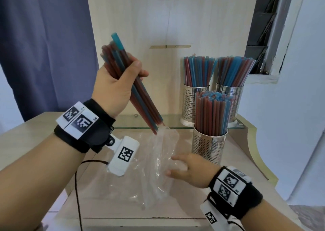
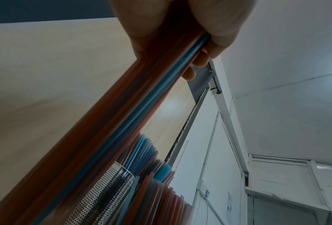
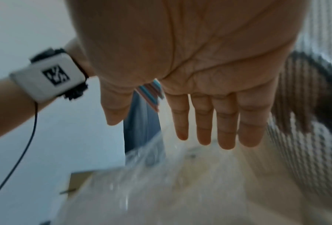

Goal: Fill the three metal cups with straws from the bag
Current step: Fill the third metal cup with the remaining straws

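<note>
My left hand grips a tilted bundle of red and blue straws above the counter; the bundle's lower tips hang just over the mouth of the clear plastic bag. The same straw bundle fills the left wrist view under my curled fingers. My right hand lies flat with straight fingers on the bag. Three perforated metal cups stand at the right, each packed with straws: a front cup, a back left cup and a back right cup.
The two back cups stand on a glass shelf against a pale wooden back panel. The wooden counter curves away at its right edge. A dark curtain hangs at left. A black cable trails from my left wrist.
</note>
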`<state>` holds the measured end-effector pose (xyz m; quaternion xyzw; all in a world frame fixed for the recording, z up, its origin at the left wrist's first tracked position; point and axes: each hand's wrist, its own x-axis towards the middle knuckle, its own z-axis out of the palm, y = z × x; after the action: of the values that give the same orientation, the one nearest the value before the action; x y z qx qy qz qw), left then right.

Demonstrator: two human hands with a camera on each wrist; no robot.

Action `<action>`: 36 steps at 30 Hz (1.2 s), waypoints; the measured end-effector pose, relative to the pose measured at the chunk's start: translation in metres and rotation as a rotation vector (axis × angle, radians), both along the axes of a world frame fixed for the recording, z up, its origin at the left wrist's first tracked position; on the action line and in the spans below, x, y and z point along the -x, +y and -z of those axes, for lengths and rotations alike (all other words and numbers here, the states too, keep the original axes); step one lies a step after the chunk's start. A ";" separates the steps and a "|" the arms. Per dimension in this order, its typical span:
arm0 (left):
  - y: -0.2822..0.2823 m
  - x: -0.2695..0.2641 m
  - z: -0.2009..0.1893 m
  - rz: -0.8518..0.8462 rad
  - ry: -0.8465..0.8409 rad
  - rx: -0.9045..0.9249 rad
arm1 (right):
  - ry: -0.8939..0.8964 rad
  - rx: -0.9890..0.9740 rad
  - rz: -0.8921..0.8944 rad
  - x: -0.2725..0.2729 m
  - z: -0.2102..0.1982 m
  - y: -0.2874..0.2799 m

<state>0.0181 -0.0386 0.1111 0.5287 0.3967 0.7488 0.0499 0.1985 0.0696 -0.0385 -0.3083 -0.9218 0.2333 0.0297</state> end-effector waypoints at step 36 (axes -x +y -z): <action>0.109 -0.063 0.074 -0.058 0.537 0.521 | 1.156 0.119 0.224 -0.076 -0.050 0.031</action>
<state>0.0811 0.0700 0.0372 0.6644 0.5877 0.4583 0.0557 0.2746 0.1009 0.0115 -0.2278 -0.7030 0.4103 0.5343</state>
